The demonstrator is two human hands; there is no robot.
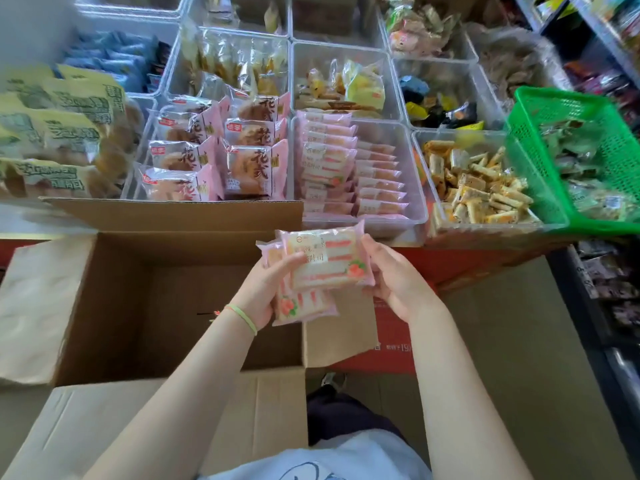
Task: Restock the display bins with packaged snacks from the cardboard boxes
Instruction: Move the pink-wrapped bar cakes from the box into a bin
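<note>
I hold a small stack of pink packaged sandwich cakes (323,261) above the right side of an open cardboard box (114,306). My left hand (263,289) grips the stack from the left, thumb on top. My right hand (394,275) holds the right edge of the top pack. Straight ahead stands a clear display bin (414,188) with two rows of the same pink packs standing on edge; its right part is bare. The box interior that I can see holds no packs.
Clear bins of other snacks surround it: pink bun packs (242,157) on the left, small yellow bars (481,188) on the right. A green basket (581,140) stands at far right, yellow bread bags (59,133) at far left. Dark shelving (609,289) runs along the right.
</note>
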